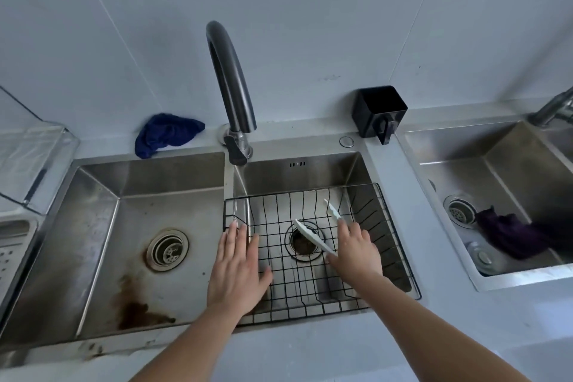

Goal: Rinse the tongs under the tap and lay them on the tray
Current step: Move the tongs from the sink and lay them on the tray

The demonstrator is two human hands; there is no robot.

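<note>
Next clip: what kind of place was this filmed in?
Probably a kitchen wash-up area, perhaps a shared or commercial one: a steel double sink with a tall tap, a black wire rack in its right basin, and a second steel sink alongside on the same counter.

Double sink: left basin (93, 242), right basin (304, 174), tap (231, 77) behind the divider between them. Tray (279, 194) sits in right basin. Tongs (310, 236) over tray, above drain (300, 245), in right hand (356, 250); left hand (237, 267) over tray's left edge. Cloth (167, 133) behind left basin. Holder (379, 110) behind right basin's right corner. Second sink (511, 170) farther right, rag (508, 236) in it.
</note>
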